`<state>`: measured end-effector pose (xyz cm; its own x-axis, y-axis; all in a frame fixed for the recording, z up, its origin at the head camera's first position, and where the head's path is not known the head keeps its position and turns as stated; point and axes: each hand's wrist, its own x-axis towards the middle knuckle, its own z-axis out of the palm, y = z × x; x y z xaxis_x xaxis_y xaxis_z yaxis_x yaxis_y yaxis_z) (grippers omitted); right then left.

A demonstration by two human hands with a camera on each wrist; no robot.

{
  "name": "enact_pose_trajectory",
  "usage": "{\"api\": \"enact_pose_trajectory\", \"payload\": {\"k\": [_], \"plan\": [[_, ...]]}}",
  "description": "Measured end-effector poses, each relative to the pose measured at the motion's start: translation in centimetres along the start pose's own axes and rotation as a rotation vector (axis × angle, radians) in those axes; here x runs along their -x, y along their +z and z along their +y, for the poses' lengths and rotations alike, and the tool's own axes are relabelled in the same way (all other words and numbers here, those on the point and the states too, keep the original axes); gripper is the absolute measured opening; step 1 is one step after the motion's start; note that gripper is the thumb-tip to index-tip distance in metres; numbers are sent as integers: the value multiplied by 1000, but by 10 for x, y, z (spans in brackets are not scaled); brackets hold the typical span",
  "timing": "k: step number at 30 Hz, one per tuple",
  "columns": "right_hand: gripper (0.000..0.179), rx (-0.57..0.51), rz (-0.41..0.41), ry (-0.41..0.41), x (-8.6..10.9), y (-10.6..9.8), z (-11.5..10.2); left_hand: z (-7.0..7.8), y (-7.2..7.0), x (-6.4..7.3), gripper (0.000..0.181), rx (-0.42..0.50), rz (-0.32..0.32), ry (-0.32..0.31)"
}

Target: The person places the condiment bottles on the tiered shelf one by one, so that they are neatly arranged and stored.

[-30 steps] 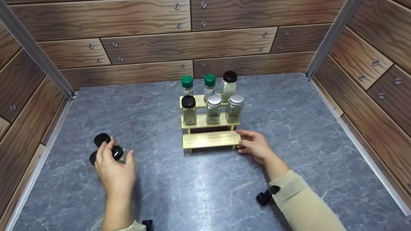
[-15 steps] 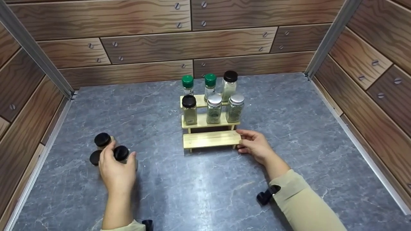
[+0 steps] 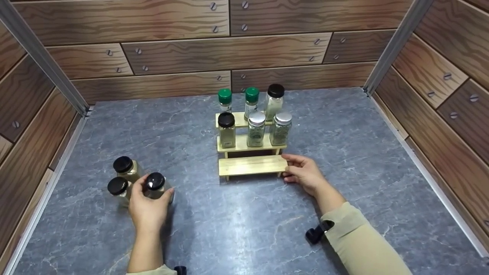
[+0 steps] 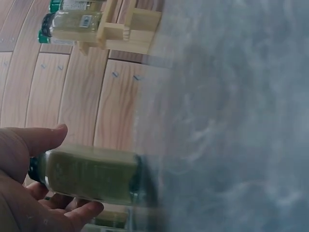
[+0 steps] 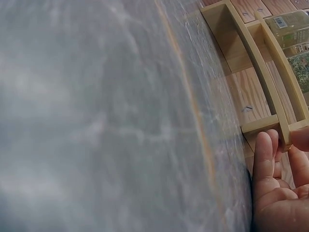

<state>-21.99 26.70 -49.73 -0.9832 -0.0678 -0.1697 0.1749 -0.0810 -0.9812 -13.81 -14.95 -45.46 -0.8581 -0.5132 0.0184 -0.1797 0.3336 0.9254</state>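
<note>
My left hand (image 3: 148,208) curls round a glass spice jar (image 4: 91,175) with a black cap, upright at the left of the table. In the left wrist view the fingers (image 4: 87,212) lie along one side of it and the thumb is raised over the other. Two more black-capped jars, one farther back (image 3: 123,165) and one nearer (image 3: 118,186), stand just left of that hand. My right hand (image 3: 303,175) pinches the right end of the lowest step of a pale wooden tiered rack (image 3: 252,165), fingers partly beneath the board.
The rack's middle step holds a black-capped jar (image 3: 227,130) and two silver-capped jars (image 3: 256,130) of herbs. On its top step stand two green-capped bottles (image 3: 225,100) and a black-capped jar (image 3: 275,102). Wood-patterned walls (image 3: 175,57) enclose the grey marbled table (image 3: 191,229).
My left hand has moved right along with the black-capped jar, away from the other two, which now show more fully. The right hand stays at the rack's end.
</note>
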Motion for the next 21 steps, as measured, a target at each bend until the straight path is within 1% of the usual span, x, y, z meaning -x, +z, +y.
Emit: {"api": "enact_pose_trajectory", "payload": {"k": [2, 6, 9, 11, 14, 16, 17, 21], "plan": [[58, 5, 2, 4, 0, 0, 0, -3, 0, -1, 71, 21, -3, -17], [59, 15, 10, 7, 0, 0, 1, -5, 1, -3, 66, 54, -3, -19], [59, 17, 17, 7, 0, 0, 2, -2, 1, -4, 63, 66, -11, -20], [59, 16, 18, 9, 0, 0, 2, 3, 1, -5, 62, 90, -21, -17], [59, 18, 12, 4, 0, 0, 2, 16, 3, -7, 61, 133, -41, 19], [58, 17, 13, 3, 0, 0, 1, 28, 6, -8, 61, 162, -64, 58], [58, 18, 13, 3, 0, 0, 1, 33, 9, -9, 61, 176, -77, 81], [58, 22, 13, -1, 0, -1, 1, 55, 23, -11, 60, 180, -144, 187]]}}
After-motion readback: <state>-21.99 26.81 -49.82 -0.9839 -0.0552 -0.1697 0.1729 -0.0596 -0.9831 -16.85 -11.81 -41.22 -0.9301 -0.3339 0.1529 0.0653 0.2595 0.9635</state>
